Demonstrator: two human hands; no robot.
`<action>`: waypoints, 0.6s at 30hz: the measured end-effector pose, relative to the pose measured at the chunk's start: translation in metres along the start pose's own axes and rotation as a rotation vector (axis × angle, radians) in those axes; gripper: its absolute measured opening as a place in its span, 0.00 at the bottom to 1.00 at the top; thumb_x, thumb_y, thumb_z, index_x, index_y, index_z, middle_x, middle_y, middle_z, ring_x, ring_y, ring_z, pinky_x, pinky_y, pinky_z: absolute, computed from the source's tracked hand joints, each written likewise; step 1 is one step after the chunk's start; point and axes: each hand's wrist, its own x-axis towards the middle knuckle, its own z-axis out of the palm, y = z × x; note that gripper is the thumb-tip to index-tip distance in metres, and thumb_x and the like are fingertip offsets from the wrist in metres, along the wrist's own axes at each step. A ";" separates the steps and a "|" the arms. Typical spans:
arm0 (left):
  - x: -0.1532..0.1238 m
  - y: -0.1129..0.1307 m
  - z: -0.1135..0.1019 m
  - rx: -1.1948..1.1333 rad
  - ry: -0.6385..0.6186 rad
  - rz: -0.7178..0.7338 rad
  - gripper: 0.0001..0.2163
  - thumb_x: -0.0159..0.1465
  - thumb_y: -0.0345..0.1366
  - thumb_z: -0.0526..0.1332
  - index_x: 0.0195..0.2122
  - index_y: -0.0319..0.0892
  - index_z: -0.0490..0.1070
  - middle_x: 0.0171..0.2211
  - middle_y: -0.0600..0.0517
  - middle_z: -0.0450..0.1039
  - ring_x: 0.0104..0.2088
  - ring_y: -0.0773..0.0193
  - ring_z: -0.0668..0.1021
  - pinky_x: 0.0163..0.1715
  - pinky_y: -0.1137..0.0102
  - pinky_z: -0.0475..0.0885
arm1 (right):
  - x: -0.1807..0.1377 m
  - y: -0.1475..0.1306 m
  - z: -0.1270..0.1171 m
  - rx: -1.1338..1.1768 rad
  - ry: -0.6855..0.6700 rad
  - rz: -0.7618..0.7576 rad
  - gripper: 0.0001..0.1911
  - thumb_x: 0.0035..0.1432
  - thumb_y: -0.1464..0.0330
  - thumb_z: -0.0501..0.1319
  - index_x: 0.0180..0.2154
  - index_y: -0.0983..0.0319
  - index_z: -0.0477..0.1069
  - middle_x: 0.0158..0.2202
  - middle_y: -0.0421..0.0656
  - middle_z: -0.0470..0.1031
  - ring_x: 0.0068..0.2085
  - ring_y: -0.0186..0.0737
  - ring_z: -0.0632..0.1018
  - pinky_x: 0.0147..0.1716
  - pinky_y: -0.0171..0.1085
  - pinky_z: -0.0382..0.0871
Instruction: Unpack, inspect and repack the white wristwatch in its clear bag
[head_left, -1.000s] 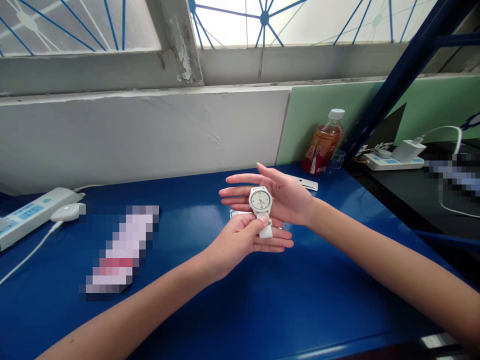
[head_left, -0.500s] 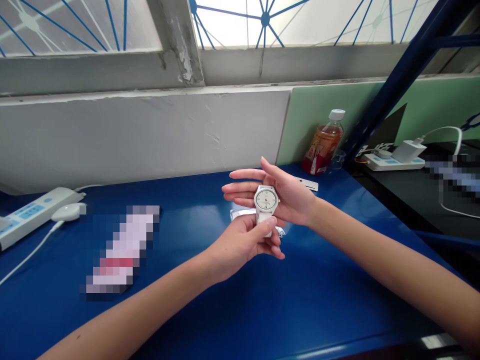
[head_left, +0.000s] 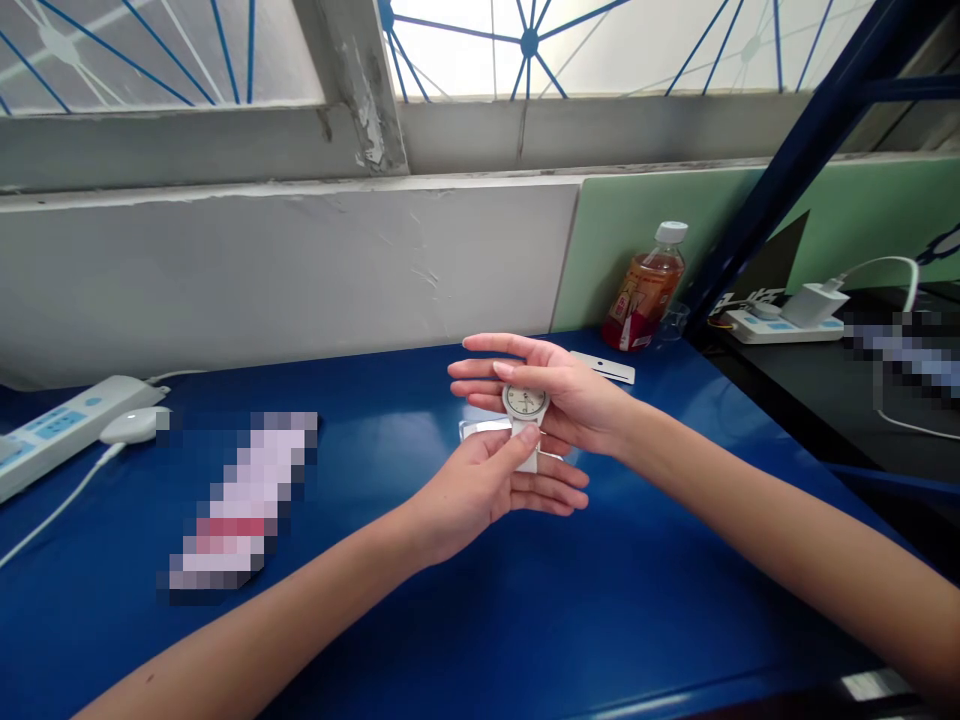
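Note:
A white wristwatch [head_left: 526,403] with a pale round dial is held between both hands above the blue table. My left hand [head_left: 480,482] pinches its white strap, with the thumb on top and the other fingers stretched out beneath. My right hand [head_left: 574,400] holds the watch from the far side. Its thumb lies across the top edge of the dial, while its fingers extend to the left behind the watch. Part of the strap is hidden by the hands. A clear and white item [head_left: 480,428], partly covered, lies on the table behind my left hand.
On the blue table [head_left: 420,620] are a pixelated phone-like slab [head_left: 247,490], a white power strip [head_left: 75,425] and a flat white card [head_left: 604,367]. A drink bottle [head_left: 645,290] stands by the green panel. Another power strip [head_left: 787,325] lies at right.
My right thumb has come down from pointing upward to lie over the watch's upper edge. My left fingers have straightened out to the right. The watch has shifted slightly left.

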 end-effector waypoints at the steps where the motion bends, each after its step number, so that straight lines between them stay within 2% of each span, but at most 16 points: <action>1: 0.000 0.000 0.000 -0.006 0.005 0.003 0.17 0.70 0.46 0.59 0.43 0.33 0.74 0.39 0.39 0.80 0.38 0.57 0.83 0.43 0.64 0.75 | 0.000 -0.001 -0.001 -0.010 -0.001 -0.002 0.15 0.62 0.75 0.61 0.50 0.62 0.74 0.47 0.46 0.81 0.50 0.40 0.81 0.55 0.40 0.72; 13: 0.000 -0.001 0.001 -0.017 -0.037 0.026 0.16 0.71 0.43 0.58 0.46 0.33 0.75 0.43 0.38 0.80 0.45 0.53 0.83 0.47 0.62 0.75 | 0.000 -0.009 -0.004 -0.048 -0.033 0.010 0.13 0.61 0.74 0.61 0.48 0.60 0.75 0.45 0.43 0.82 0.48 0.39 0.81 0.56 0.41 0.71; 16: 0.001 -0.002 0.000 0.007 0.021 0.018 0.16 0.72 0.43 0.57 0.45 0.32 0.74 0.43 0.37 0.80 0.45 0.52 0.82 0.48 0.61 0.75 | 0.000 -0.011 -0.004 -0.028 -0.056 0.044 0.13 0.66 0.68 0.55 0.49 0.60 0.74 0.46 0.44 0.82 0.52 0.42 0.80 0.58 0.45 0.67; 18: 0.002 -0.003 -0.001 0.019 0.058 0.005 0.16 0.72 0.42 0.56 0.45 0.32 0.74 0.43 0.36 0.80 0.46 0.51 0.82 0.48 0.60 0.75 | 0.000 -0.013 -0.003 -0.004 -0.083 0.074 0.18 0.69 0.62 0.50 0.49 0.60 0.74 0.48 0.46 0.81 0.54 0.44 0.78 0.60 0.47 0.64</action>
